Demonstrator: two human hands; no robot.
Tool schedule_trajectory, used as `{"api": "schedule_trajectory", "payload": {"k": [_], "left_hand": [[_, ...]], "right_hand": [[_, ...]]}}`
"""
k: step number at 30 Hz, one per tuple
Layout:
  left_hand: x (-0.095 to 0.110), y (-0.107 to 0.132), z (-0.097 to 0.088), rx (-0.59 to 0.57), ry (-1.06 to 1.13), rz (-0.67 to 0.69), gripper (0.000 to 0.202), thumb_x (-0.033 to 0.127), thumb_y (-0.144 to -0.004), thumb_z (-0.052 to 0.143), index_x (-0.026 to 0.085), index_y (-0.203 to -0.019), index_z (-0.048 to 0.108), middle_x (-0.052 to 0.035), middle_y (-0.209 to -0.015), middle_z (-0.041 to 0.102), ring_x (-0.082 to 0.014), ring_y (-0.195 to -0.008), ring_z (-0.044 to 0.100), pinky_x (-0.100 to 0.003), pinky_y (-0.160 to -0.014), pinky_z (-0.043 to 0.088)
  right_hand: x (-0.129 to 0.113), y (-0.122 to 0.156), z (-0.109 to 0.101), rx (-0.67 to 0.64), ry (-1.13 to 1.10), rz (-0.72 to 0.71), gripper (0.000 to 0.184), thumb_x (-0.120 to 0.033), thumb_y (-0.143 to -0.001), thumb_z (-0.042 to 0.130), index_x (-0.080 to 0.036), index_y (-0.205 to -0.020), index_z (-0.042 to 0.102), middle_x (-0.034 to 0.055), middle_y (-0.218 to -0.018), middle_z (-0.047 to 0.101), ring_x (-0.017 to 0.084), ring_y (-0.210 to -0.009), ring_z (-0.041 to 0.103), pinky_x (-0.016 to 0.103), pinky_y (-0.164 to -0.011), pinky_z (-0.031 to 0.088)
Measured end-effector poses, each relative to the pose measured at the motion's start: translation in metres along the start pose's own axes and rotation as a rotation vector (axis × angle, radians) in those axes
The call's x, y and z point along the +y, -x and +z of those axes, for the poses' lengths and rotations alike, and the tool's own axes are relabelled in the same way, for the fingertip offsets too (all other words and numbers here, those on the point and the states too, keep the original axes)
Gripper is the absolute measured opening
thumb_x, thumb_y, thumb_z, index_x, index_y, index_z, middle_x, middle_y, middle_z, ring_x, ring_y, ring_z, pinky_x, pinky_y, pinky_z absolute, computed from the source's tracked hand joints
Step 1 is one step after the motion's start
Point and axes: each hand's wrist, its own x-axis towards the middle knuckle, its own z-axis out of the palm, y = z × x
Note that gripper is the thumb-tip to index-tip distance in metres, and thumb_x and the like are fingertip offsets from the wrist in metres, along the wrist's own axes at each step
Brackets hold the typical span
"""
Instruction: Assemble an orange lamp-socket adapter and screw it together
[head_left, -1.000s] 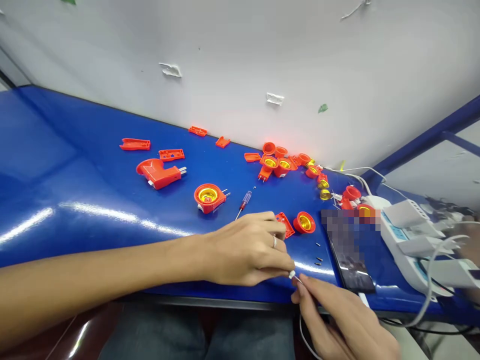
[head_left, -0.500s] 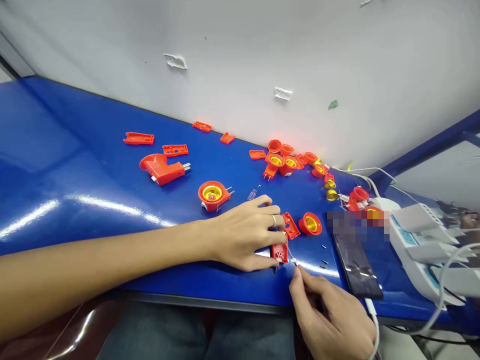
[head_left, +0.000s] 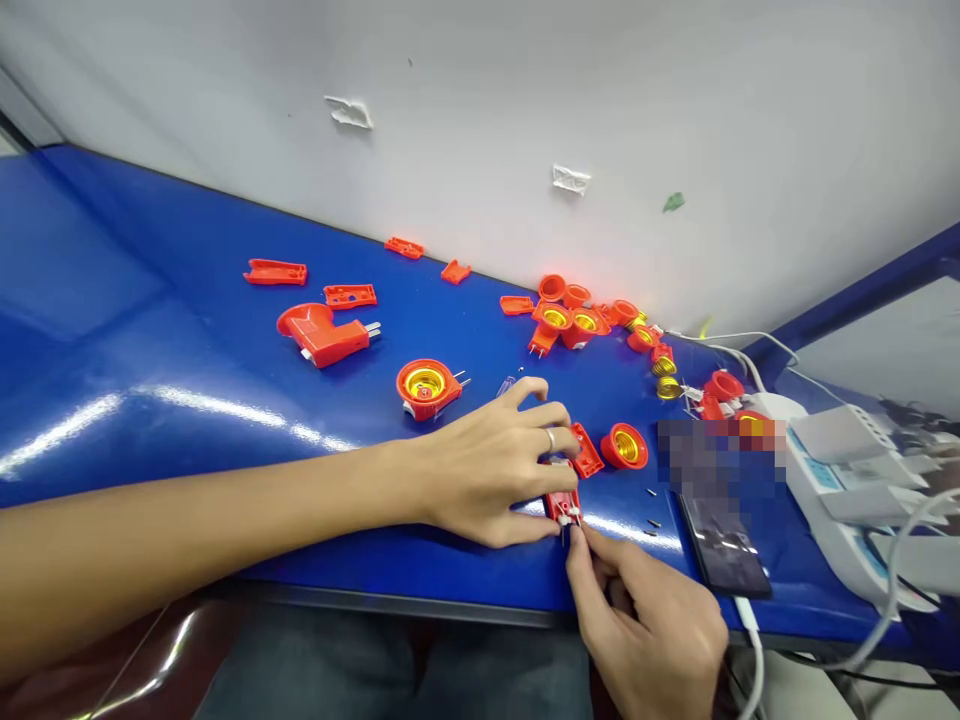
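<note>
My left hand reaches across the table with bent fingers, its thumb and fingertips holding a red plastic plug housing half down on the surface. Inside that housing lie white bits, with thin prongs at its near end. My right hand is closed in a pinch on a small plug prong with a white end, right at the housing's near edge. The prong is mostly covered by the fingertips. A second red cover piece lies just beyond the left fingers, beside a red lamp socket with a gold thread.
Loose prongs lie right of my hands, near a black phone with a white cable. A white power strip stands at the right. Assembled sockets and red covers lie left; more parts line the wall.
My right hand has moved slightly left, bringing the prong from beside the housing to its near edge. My left hand still holds the housing.
</note>
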Motion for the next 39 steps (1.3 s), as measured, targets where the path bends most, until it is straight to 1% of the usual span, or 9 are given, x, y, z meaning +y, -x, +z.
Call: {"api": "schedule_trajectory", "payload": {"k": [3,7,9,13,17,21,27,34,39], "left_hand": [[0.005,0.000,0.001,0.003,-0.017,0.034,0.015,0.034,-0.093,0.071,0.019,-0.091,0.072,-0.0075,-0.106,0.073,-0.0244,-0.101,0.061,-0.046,-0.100,0.035],[0.012,0.001,0.009,0.029,-0.043,0.048,0.017,0.029,-0.098,0.067,0.018,-0.085,0.071,-0.0032,-0.084,0.070,-0.0208,-0.089,0.058,-0.045,-0.095,0.035],[0.013,0.001,0.012,0.052,-0.050,0.037,0.019,0.025,-0.099,0.064,0.018,-0.083,0.071,-0.0017,-0.080,0.069,-0.0195,-0.085,0.057,-0.045,-0.094,0.035],[0.013,0.001,0.013,0.064,-0.040,0.024,0.018,0.023,-0.099,0.064,0.017,-0.083,0.071,-0.0009,-0.078,0.070,-0.0193,-0.082,0.057,-0.046,-0.094,0.035],[0.012,0.001,0.014,0.060,-0.017,0.027,0.020,0.023,-0.099,0.063,0.017,-0.081,0.071,-0.0003,-0.076,0.070,-0.0194,-0.083,0.058,-0.047,-0.094,0.035],[0.011,0.001,0.015,0.067,-0.008,0.033,0.020,0.022,-0.099,0.064,0.017,-0.081,0.070,-0.0006,-0.075,0.070,-0.0191,-0.082,0.058,-0.047,-0.095,0.034],[0.012,0.001,0.014,0.044,0.006,0.010,0.024,0.023,-0.100,0.064,0.018,-0.077,0.068,-0.0011,-0.075,0.071,-0.0191,-0.082,0.056,-0.047,-0.096,0.033],[0.011,0.001,0.015,0.053,0.007,0.024,0.024,0.023,-0.101,0.062,0.017,-0.078,0.069,-0.0009,-0.075,0.071,-0.0192,-0.082,0.057,-0.047,-0.096,0.033],[0.011,0.002,0.016,0.051,0.002,0.024,0.024,0.024,-0.101,0.061,0.017,-0.080,0.070,-0.0013,-0.074,0.070,-0.0188,-0.081,0.057,-0.046,-0.095,0.035]], "right_hand": [[0.003,-0.001,-0.003,-0.025,-0.008,-0.004,0.013,-0.015,-0.093,0.071,-0.015,-0.080,0.073,-0.0076,-0.052,0.058,0.005,-0.040,0.049,0.022,-0.049,0.040],[0.004,0.000,-0.005,-0.044,-0.014,0.029,0.022,-0.015,-0.094,0.069,-0.016,-0.072,0.069,-0.0079,-0.049,0.054,0.005,-0.037,0.045,0.022,-0.047,0.037],[0.004,-0.001,-0.005,-0.048,-0.029,0.050,0.025,-0.016,-0.095,0.068,-0.017,-0.070,0.068,-0.0079,-0.049,0.055,0.004,-0.038,0.046,0.021,-0.047,0.038],[0.004,-0.004,-0.006,-0.071,-0.068,0.089,0.027,-0.021,-0.097,0.064,-0.018,-0.071,0.068,-0.0083,-0.049,0.056,0.004,-0.037,0.048,0.019,-0.045,0.039],[0.005,-0.007,-0.007,-0.088,-0.081,0.112,0.027,-0.019,-0.096,0.064,-0.018,-0.069,0.067,-0.0079,-0.048,0.055,0.004,-0.036,0.049,0.020,-0.045,0.039],[0.007,-0.005,-0.006,-0.091,-0.093,0.088,0.026,-0.019,-0.096,0.064,-0.018,-0.071,0.067,-0.0087,-0.049,0.055,0.004,-0.037,0.049,0.019,-0.046,0.039],[0.005,-0.004,-0.005,-0.091,-0.072,0.083,0.024,-0.017,-0.096,0.063,-0.018,-0.072,0.067,-0.0079,-0.050,0.056,0.005,-0.038,0.049,0.021,-0.047,0.039],[0.006,-0.005,-0.005,-0.112,-0.072,0.042,0.023,-0.015,-0.096,0.062,-0.018,-0.073,0.066,-0.0084,-0.051,0.054,0.005,-0.038,0.046,0.021,-0.047,0.039],[0.007,-0.005,-0.005,-0.160,-0.066,0.017,0.024,-0.013,-0.096,0.060,-0.018,-0.073,0.062,-0.0094,-0.050,0.050,0.005,-0.036,0.043,0.023,-0.045,0.036]]}}
